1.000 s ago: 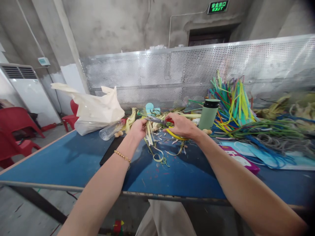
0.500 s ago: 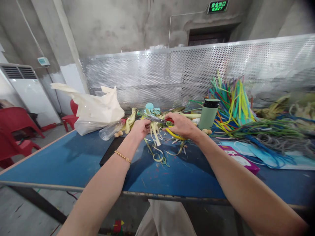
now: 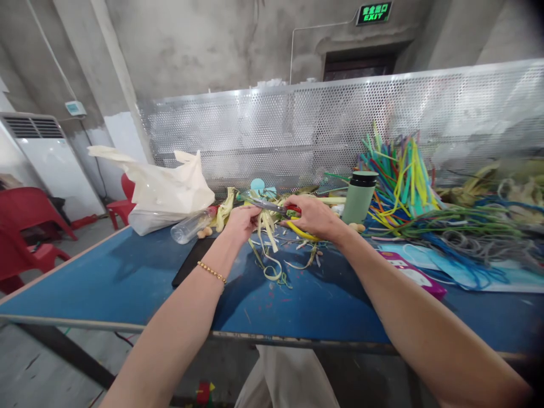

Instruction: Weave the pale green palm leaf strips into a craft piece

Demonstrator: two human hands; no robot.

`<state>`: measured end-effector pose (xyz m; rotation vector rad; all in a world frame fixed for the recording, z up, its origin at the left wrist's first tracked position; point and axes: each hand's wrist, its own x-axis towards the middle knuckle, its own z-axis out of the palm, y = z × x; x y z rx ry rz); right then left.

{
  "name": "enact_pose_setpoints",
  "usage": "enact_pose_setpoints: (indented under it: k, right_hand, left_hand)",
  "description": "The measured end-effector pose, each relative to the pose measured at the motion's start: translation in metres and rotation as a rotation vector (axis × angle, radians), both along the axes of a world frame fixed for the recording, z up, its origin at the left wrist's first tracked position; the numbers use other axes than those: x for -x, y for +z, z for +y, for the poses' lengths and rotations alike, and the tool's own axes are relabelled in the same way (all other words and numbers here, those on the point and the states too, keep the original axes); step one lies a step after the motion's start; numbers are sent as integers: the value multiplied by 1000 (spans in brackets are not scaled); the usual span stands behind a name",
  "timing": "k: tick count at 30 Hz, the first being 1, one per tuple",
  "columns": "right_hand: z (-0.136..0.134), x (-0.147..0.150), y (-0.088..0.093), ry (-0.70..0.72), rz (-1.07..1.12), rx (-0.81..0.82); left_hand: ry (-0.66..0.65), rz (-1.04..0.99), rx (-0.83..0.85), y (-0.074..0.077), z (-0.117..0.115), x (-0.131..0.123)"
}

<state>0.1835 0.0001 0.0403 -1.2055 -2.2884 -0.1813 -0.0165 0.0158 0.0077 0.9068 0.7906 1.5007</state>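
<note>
In the middle of the head view, my right hand (image 3: 312, 215) is closed around the red and yellow handles of a pair of scissors (image 3: 274, 208). The blades point left, toward my left hand (image 3: 243, 222). My left fingers are pinched on a bunch of pale green dried husk strips (image 3: 267, 228), which hang down beside the blades. The blades lie close over the strips; whether they touch is unclear. Below, a curled strip (image 3: 272, 271) and small scraps lie on the blue table (image 3: 272, 314).
At the left stand a white plastic bag (image 3: 170, 187), a clear bottle (image 3: 187, 226) and a dark flat tablet-like thing (image 3: 191, 263). To the right are a green tumbler (image 3: 360, 198), colourful strips (image 3: 410, 175), a purple box (image 3: 419, 275) and blue masks (image 3: 463, 272). A perforated metal panel (image 3: 263, 130) rises behind.
The scissor blades have swung slightly apart from how they looked before. Both hands stay in nearly the same place, and the view has shifted very slightly.
</note>
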Motion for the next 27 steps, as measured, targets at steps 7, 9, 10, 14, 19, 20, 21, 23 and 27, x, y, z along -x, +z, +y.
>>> enact_pose_setpoints:
  k: [7,9,10,14,19,20,21,23,27]
  right_hand:
    - [9,-11,3,-74,172,-101]
    - [18,-22,3,-229,178,-109]
    - [23,-28,2,-313,170,-91]
    - [40,-47,-3,-513,0,142]
    - [45,-54,-14,-543,-96,453]
    - [43,-53,-15,-551,-92,506]
    - [41,-51,-17,-560,-97,549]
    - [35,-47,-18,-576,-145,564]
    - [19,-36,-14,-581,-306,521]
  left_hand:
    - [-15,46,22,1,-3,1]
    - [-20,78,18,1,-4,1]
    - [-26,98,8,1,-4,0]
    - [-61,232,-46,2,-11,-4]
    - [-157,261,-53,4,-19,-9]
    - [-161,251,-56,4,-20,-9]
    - [-165,243,-60,5,-21,-9]
    - [-187,243,-66,5,-21,-10]
    - [-230,266,-83,5,-23,-11]
